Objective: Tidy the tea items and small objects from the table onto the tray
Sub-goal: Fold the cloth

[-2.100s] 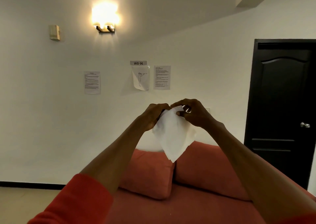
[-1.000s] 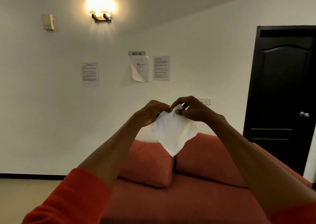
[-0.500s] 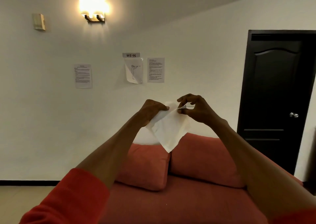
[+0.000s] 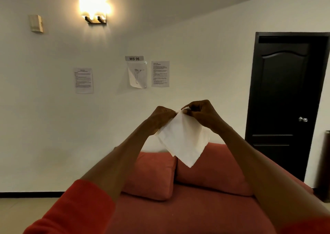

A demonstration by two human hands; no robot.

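My left hand (image 4: 161, 116) and right hand (image 4: 201, 113) both pinch the top corner of a white paper napkin (image 4: 184, 140), held up at arm's length, hanging point-down before the red sofa (image 4: 205, 207).

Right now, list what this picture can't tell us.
Head view only:
- Table and tray: out of frame, the camera looks above them.
- Fingertips of left hand and right hand: partly hidden behind the napkin.
- Wall sheets: print too small to read.
- Door: right side cut by the frame edge.
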